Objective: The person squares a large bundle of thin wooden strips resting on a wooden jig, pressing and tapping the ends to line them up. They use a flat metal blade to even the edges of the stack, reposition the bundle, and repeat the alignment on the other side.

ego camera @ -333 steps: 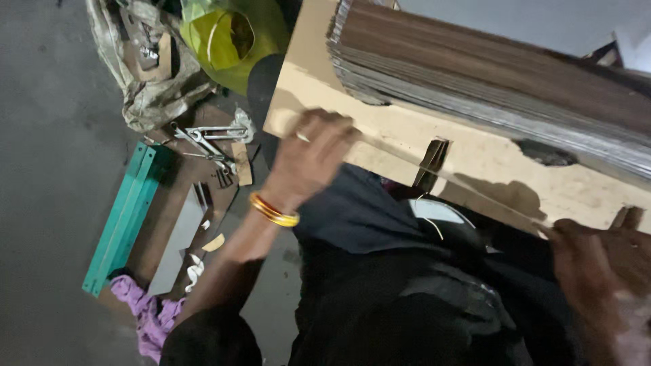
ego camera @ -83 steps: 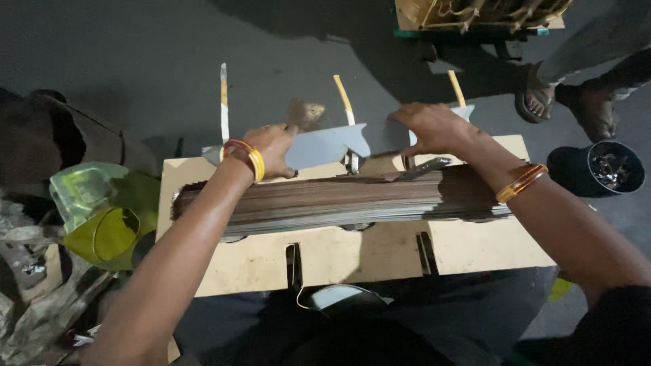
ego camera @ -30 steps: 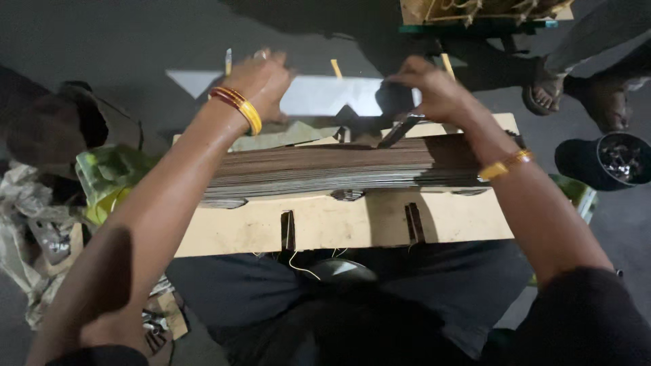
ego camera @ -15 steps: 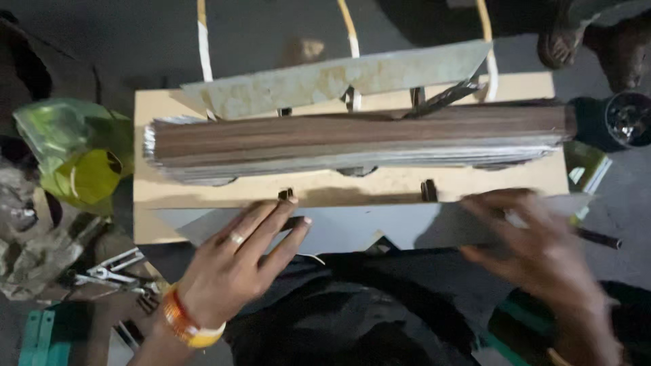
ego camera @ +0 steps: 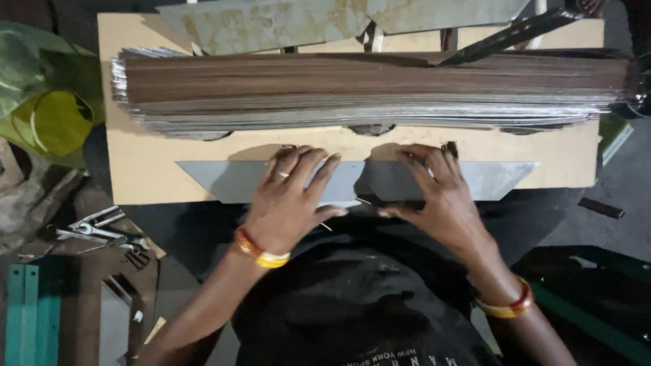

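Both hands press flat, fingers spread, on a grey trapezoid metal sheet (ego camera: 352, 181) at the near edge of a pale wooden board (ego camera: 146, 169): left hand (ego camera: 291, 196), right hand (ego camera: 437, 196). Neither grip pinches anything. Seating it looks like the step in hand; next probably needs even sliding pressure toward the stacked laminations (ego camera: 366, 91). Pliers (ego camera: 95, 230) lie on the dark floor (ego camera: 610, 176).

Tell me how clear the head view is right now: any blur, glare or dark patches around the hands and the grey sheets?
Head view: sharp overall, with no motion blur on the left hand or right hand. The pale board is brightly lit; the stacked metal strips show glints along their edges. The hands throw soft shadows onto the grey sheets. The floor corners and the dark clothing fall into deep shadow.
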Available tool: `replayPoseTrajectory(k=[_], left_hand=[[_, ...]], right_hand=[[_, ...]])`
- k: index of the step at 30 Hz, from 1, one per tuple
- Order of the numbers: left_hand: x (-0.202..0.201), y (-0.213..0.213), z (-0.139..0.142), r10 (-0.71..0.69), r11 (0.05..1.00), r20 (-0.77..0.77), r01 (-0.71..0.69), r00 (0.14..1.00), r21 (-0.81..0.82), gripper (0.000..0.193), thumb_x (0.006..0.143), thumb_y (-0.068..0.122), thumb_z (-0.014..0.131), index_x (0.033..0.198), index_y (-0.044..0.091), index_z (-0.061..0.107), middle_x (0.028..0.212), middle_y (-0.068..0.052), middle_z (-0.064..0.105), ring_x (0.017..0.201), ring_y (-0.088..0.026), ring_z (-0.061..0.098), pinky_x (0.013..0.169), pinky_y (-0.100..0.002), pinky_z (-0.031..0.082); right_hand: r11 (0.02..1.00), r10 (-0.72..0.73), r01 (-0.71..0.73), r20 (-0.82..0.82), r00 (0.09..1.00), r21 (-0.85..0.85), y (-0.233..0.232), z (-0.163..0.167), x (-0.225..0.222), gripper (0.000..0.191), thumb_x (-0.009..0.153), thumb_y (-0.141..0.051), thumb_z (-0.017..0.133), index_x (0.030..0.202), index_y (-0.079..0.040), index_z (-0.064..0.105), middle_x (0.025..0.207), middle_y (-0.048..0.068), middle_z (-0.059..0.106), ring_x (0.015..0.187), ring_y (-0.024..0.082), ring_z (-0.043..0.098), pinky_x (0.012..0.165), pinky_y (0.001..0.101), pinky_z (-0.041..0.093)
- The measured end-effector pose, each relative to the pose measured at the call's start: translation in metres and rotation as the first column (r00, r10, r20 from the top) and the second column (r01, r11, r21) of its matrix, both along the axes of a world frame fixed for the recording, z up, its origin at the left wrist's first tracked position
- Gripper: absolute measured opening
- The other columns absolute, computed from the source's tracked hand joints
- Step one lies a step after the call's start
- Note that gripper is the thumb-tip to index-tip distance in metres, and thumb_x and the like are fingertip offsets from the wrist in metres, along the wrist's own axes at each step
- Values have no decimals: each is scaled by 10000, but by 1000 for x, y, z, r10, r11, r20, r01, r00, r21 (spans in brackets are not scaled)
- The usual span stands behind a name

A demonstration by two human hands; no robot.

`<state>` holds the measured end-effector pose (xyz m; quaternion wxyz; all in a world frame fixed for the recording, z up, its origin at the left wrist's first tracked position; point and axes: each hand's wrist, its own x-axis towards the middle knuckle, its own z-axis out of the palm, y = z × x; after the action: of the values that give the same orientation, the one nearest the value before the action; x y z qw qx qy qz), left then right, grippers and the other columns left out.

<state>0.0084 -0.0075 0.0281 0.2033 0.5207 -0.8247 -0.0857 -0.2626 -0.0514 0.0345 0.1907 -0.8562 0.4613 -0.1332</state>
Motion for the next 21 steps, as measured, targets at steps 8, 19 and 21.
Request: replayPoseTrajectory(k=[8,19,21], left_hand=[[-34,-5,-25,166,978,-58,-157,984,134,762,626,412,905,1267,116,620,1247,-69,537,1203,-306,483,996,-522,401],[-27,-5,-12,124,991,-140,-117,982,59,678,662,334,899,1226,101,602,1283,-102,526,1179,-318,513,1004,-532,388],[-24,2,-16,70,998,-136,-69,988,6,641,721,308,857,1269,82,614,1344,-91,594,1148,-284,580,947,-481,407]], right_hand=[[998,-65,65,14,998,-11,2,-1,15,666,647,-256,922,1236,-55,684,1192,141,602,1125,364,583,973,491,505],[983,-47,56,51,998,-176,8,-5,11,689,626,-252,907,1193,-22,592,1177,180,546,1099,376,522,963,504,445],[948,-36,59,80,996,-312,15,-7,8,640,695,-263,898,1203,-74,558,1173,158,529,1135,345,540,1013,504,433]])
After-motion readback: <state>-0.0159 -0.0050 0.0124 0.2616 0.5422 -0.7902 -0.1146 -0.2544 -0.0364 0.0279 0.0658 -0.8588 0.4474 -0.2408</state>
